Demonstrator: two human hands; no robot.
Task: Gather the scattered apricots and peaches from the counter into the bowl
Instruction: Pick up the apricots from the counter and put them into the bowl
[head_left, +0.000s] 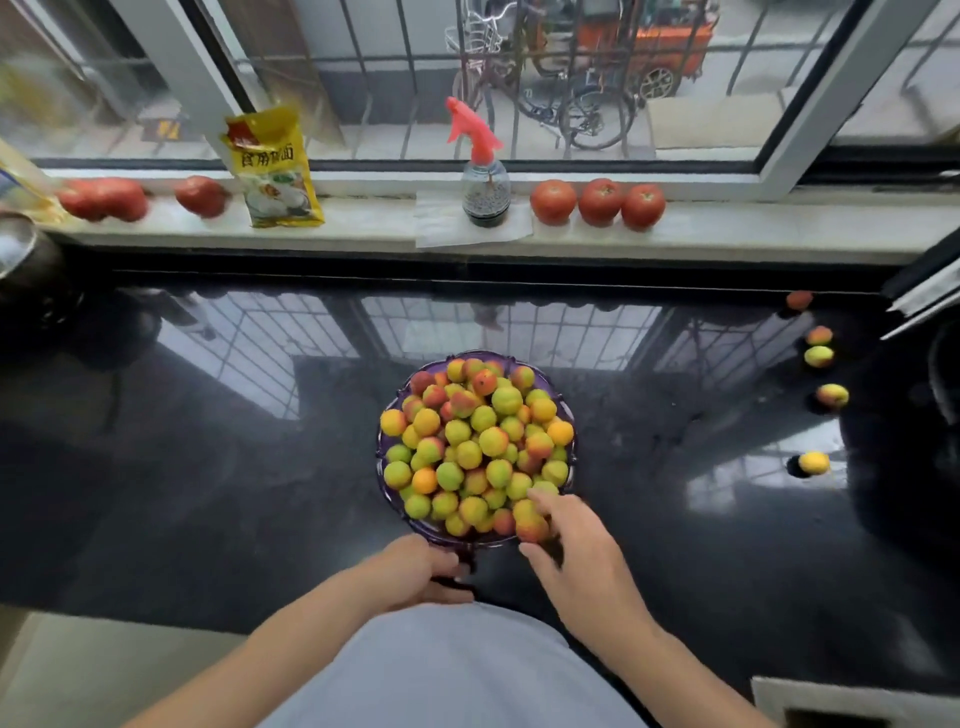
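A purple glass bowl (385, 470) heaped with several green, yellow and red apricots and peaches stands at the middle of the black counter (208, 467). My right hand (571, 551) is at the bowl's near right rim, its fingers curled round a red-yellow fruit (531, 529) on the pile's edge. My left hand (415, 571) lies at the near rim below the bowl with its fingers curled on the counter edge. Several loose fruits lie far right: one reddish (799, 300), two close together (819, 345), one (832, 396) and a yellow one (813, 463).
On the window sill stand a yellow food packet (275, 169), a spray bottle (483, 171) with a red trigger and several tomatoes (597, 202). A dark pot (26, 260) sits at the far left. A dark appliance (930, 395) edges the right side.
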